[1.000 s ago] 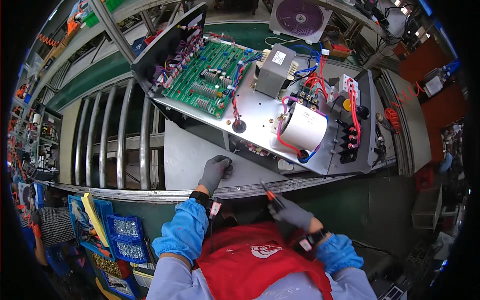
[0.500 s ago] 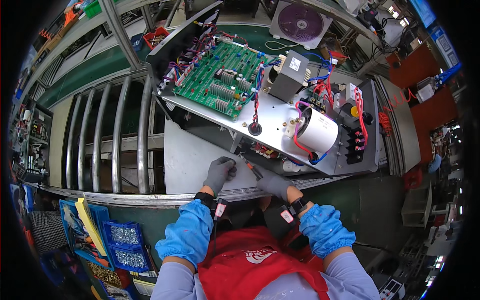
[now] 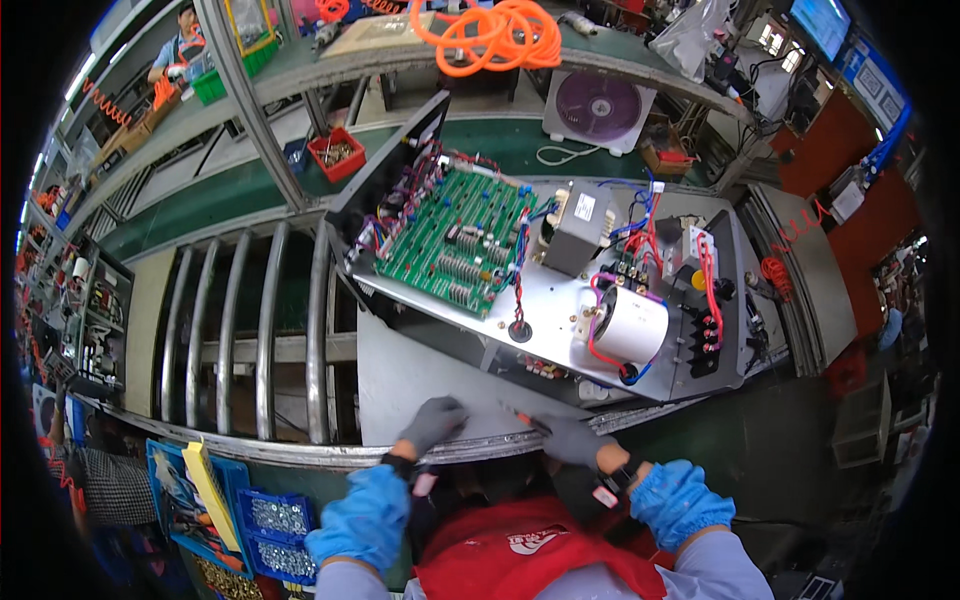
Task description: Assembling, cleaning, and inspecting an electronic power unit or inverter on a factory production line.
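Observation:
My left hand (image 3: pixel 437 422), in a grey glove, rests over the pale flat panel (image 3: pixel 385 385) near the bench's front edge. Its fingers are curled, and what is in them, if anything, is hidden. To its right, my grey-gloved right hand (image 3: pixel 575 441) is closed round a slim orange-and-black hand tool (image 3: pixel 527 418) that points left toward the left hand; its exact kind is blurred. Beyond both hands stands an open metal chassis (image 3: pixel 475 322), carrying a green circuit board (image 3: pixel 455 240), a grey transformer (image 3: pixel 577 228) and a white cylinder (image 3: pixel 636 325) with red and blue wires.
Metal rollers (image 3: pixel 268 330) lie left of the panel. A blue tool tray (image 3: pixel 200 510) and blue bins of small metal hardware (image 3: pixel 280 515) stand at the lower left. Behind the chassis are a red bin (image 3: pixel 337 155), a coiled orange hose (image 3: pixel 500 38) and a boxed fan (image 3: pixel 600 105).
The view has tilted up, so the bench sits lower in the picture. Both hands have drawn back toward the bench edge, and the tool now points more to the left.

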Available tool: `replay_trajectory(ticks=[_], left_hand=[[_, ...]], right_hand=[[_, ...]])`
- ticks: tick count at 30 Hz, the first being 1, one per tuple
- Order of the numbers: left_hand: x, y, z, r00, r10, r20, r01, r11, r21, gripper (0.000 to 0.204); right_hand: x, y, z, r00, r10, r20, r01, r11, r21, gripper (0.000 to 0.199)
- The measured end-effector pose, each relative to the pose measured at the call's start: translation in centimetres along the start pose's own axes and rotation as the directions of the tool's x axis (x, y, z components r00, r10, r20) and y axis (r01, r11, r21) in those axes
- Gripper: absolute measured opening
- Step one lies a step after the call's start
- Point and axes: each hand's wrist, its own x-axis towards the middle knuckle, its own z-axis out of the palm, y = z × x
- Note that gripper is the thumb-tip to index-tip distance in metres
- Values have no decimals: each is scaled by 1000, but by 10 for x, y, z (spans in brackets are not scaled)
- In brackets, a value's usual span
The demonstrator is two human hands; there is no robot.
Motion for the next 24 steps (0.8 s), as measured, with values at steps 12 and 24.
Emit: replay_trajectory(ticks=[12,24], left_hand=[[-104,-54,-237,579,32,-815,54,996,78,19],[-43,186,109,880,134,-456,-343,844,-413,50]], right_hand=[[-183,172,-31,809,569,-148,-431,746,508,22],[-43,239,-277,760,334,-557,-461,882,-101,74]])
